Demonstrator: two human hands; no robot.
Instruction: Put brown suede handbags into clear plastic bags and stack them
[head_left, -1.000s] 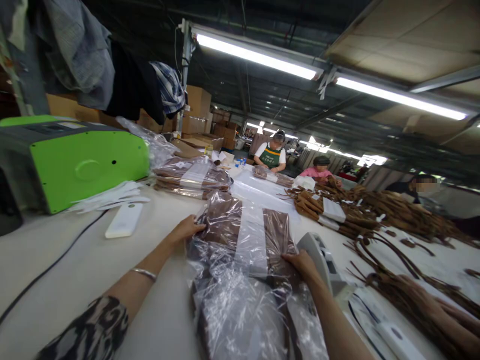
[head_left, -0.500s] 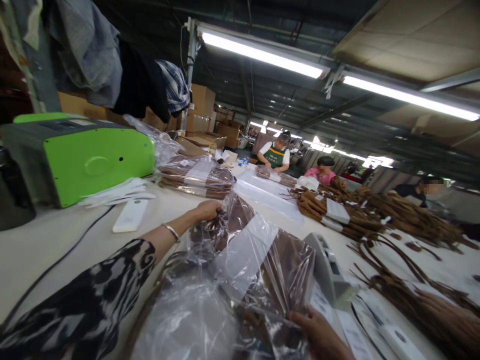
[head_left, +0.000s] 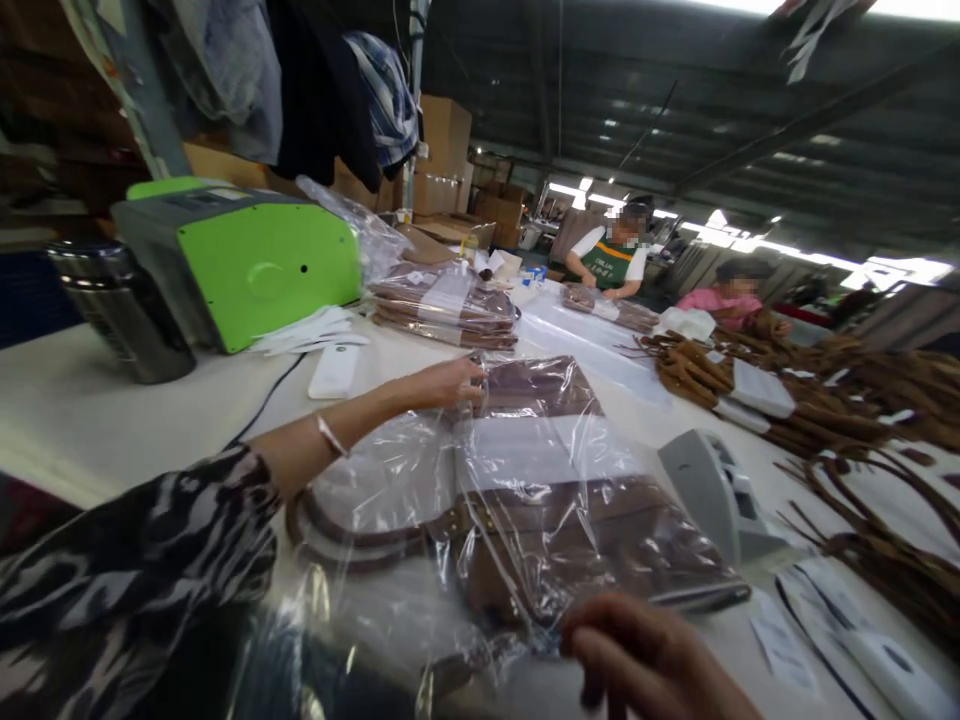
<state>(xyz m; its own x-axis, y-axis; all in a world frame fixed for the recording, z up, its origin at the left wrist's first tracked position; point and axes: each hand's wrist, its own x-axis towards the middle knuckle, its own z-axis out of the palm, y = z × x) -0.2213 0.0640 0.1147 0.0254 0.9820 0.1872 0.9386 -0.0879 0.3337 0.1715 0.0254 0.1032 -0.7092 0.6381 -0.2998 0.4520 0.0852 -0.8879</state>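
Note:
A brown handbag (head_left: 555, 520) in a clear plastic bag lies flat on the table in front of me. A white paper band (head_left: 525, 450) wraps its body, and its curved handle (head_left: 360, 545) shows through the plastic at left. My left hand (head_left: 452, 383) is closed on the plastic at the bag's far left corner. Beside the near edge is my right hand (head_left: 652, 645), slightly blurred, its fingers bent and apart with nothing visible between them. The fingertips come close to the plastic; whether they touch it I cannot tell.
A green and grey machine (head_left: 262, 270), a steel flask (head_left: 120, 310) and a white device (head_left: 337, 371) stand left. Wrapped brown bags (head_left: 450, 305) are stacked behind. A grey dispenser-like device (head_left: 712, 490) and brown straps (head_left: 885, 500) lie right. Two people (head_left: 611, 255) work beyond.
The wrapped handbag has been turned and now lies flat, its handle toward the left. My right hand has come off the plastic. The view has swung right and down.

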